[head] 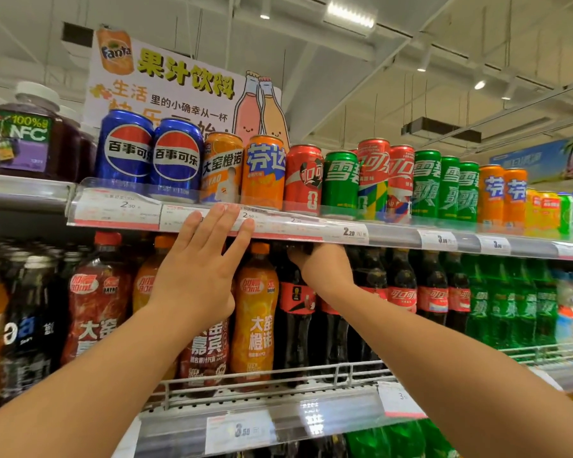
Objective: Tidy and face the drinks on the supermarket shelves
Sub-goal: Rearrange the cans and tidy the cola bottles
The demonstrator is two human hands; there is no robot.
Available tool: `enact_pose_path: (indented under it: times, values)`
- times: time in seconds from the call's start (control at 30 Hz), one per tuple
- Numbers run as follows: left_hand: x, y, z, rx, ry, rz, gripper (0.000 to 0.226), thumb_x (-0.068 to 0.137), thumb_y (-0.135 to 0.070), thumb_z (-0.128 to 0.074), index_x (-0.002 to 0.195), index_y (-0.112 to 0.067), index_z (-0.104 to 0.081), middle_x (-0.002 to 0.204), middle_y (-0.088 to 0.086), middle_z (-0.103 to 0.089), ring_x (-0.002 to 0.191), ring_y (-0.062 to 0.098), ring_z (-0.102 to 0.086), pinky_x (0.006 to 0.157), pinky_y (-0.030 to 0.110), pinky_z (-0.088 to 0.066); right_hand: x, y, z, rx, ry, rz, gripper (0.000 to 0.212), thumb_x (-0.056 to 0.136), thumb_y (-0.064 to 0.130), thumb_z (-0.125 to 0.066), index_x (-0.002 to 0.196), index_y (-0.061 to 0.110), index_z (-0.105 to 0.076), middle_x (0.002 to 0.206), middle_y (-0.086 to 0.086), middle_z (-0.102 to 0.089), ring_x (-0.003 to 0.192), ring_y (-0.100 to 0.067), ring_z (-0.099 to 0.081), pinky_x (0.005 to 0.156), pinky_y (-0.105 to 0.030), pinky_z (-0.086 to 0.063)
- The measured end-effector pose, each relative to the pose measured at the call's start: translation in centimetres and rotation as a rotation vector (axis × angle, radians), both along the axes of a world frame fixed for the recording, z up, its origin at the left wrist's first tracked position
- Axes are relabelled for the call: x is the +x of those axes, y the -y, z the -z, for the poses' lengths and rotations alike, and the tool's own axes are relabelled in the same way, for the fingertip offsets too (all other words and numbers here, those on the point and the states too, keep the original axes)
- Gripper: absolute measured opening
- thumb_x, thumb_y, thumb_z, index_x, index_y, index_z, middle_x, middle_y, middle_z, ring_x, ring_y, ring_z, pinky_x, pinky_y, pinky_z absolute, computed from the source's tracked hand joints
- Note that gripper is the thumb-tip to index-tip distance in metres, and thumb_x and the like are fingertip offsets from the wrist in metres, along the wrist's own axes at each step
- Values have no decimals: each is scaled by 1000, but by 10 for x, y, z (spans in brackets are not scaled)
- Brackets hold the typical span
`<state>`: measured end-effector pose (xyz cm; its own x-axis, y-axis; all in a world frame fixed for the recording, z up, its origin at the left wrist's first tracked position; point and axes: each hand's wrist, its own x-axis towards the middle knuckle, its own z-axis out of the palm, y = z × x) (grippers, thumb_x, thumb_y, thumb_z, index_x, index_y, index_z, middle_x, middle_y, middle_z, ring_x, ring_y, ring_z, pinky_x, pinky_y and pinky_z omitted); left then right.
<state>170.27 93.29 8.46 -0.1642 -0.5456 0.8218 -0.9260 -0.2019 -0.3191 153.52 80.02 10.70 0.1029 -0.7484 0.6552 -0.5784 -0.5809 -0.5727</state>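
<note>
On the far left of the top shelf stands a dark purple juice jar with a white lid [20, 140], then two glossy blue cola cans [153, 157] and a row of orange, red and green aluminium cans [338, 180] running rightwards behind a clear plastic price-tag rail [311, 226].

The left hand [196, 276] is spread wide with straight fingers, its fingertips [245, 226] resting on that rail and holding nothing; it seems to steady the person.

Below and just right of it stands a tall orange plastic soda bottle with an orange cap [255, 312], smooth and round.

Next comes the task's thing, a dark cola bottle with a red label [293, 299], on the second shelf directly under the rail. The right hand [325, 269] curls over its top, gripping the neck; the cap is hidden by the fingers.

The step in hand looks like facing this bottle. The next move likely calls for a twist so the label looks outward, and a pull toward the white wire shelf fence [311, 375].

Further right stand more red-labelled cola bottles [434, 289] and green plastic soda bottles [510, 302].
</note>
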Motion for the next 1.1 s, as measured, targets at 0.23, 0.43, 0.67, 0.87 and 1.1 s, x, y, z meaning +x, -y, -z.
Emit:
enact_pose_path:
  times: [0.23,0.43,0.67,0.87,1.1]
  values:
    - [-1,0,-1,-7,1,7,101,63,-20,-69,151,-12,-21,158,19,-14,147,33,-5,119,51,-2,-11,-17,7,-23,-82,6,53,86,60,-60,94,8,-63,82,-7,-64,71,-24,-62,63,-39,-53]
    - [-3,3,2,-27,6,-10,99,65,-22,-66,152,-10,-19,158,20,-11,147,34,-1,118,52,-1,-82,-6,28,-311,-204,46,38,95,29,-54,130,13,-54,119,-2,-56,99,-20,-57,81,-30,-43]
    - [-51,26,45,-87,19,420,64,66,-13,-59,130,-2,-54,133,19,-50,124,36,-45,100,54,-38,-91,22,6,96,-62,-210,28,95,30,-57,120,19,-50,70,-14,-72,48,-28,-66,46,-35,-54]
    - [-95,68,25,73,-310,66,64,90,-47,-47,143,-16,-31,134,9,-46,122,31,-39,99,43,-29,-88,33,5,108,31,-263,20,85,38,-71,95,21,-66,65,-8,-70,42,-16,-58,41,-23,-42]
    - [-111,91,7,158,-427,-106,75,86,-58,-49,141,-12,-26,121,14,-60,123,38,-40,98,49,-28,-84,32,17,-74,4,-96,36,76,60,-69,77,28,-55,68,5,-63,60,-16,-62,49,-25,-44]
